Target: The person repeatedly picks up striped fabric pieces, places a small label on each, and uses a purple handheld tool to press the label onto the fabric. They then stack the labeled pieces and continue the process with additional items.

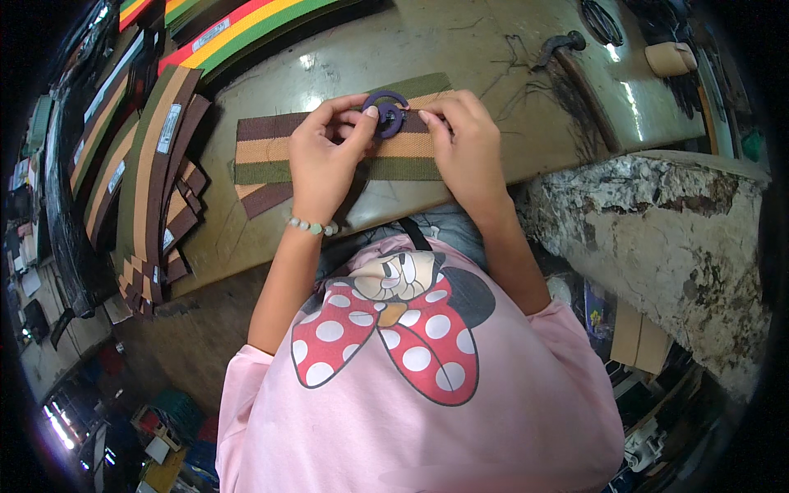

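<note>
Two flat woven webbing strips lie crossed on the glossy olive-brown worktable (pixel 493 156) in front of me, the upper strip in dark brown, tan and green bands (pixel 403 156), and the lower strip (pixel 423 84) showing past it at a slant. Over the upper strip I have the dark purple curved plastic piece (pixel 389 122), rounded with an open loop. My left hand (pixel 325 152) grasps it between thumb and fingers. My right hand (pixel 468 135) has its thumb and fingertips drawn close together at the piece's right edge; whether they pinch a thread or only touch the rim is too small for me to tell.

As for progress, I judge the upper strip to be mid-handling: it is spread flat and the purple piece is in hand, but I see nothing that marks this strip as finished. At the left, the stacked brown, tan and green strips with white labels (pixel 156 156) sit apart, beside the red, yellow and green striped strips (pixel 246 37); I can't say whether those are done or waiting. Loose dark threads (pixel 514 62) litter the table's far side.
</note>
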`<action>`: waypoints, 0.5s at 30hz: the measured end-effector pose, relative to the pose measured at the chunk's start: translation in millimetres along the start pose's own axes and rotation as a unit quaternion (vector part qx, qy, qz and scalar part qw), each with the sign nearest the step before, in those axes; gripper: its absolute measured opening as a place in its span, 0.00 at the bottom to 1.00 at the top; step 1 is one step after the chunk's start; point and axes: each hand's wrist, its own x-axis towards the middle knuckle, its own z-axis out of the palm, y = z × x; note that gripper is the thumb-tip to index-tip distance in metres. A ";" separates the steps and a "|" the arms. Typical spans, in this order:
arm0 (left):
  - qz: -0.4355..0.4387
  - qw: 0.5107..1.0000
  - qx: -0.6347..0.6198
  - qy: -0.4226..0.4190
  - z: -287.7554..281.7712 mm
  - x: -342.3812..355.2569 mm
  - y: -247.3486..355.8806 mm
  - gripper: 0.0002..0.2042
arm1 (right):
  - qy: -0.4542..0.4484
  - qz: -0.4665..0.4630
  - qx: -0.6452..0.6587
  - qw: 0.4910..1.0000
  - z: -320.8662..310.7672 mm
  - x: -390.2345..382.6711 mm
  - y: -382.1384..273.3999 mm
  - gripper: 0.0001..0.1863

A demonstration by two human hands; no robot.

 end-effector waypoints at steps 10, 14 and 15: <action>0.008 1.000 0.013 0.000 0.8 0.8 -2.8 0.13 | 0.037 -0.044 -0.051 0.997 2.1 -2.8 3.0 0.04; 0.015 1.000 0.015 -0.007 0.5 0.9 -3.3 0.13 | 0.038 -0.055 -0.085 0.994 5.7 -3.1 1.9 0.05; 0.018 1.000 0.020 -0.007 0.6 1.1 -3.6 0.13 | 0.035 -0.055 -0.083 0.994 6.2 -3.1 2.3 0.05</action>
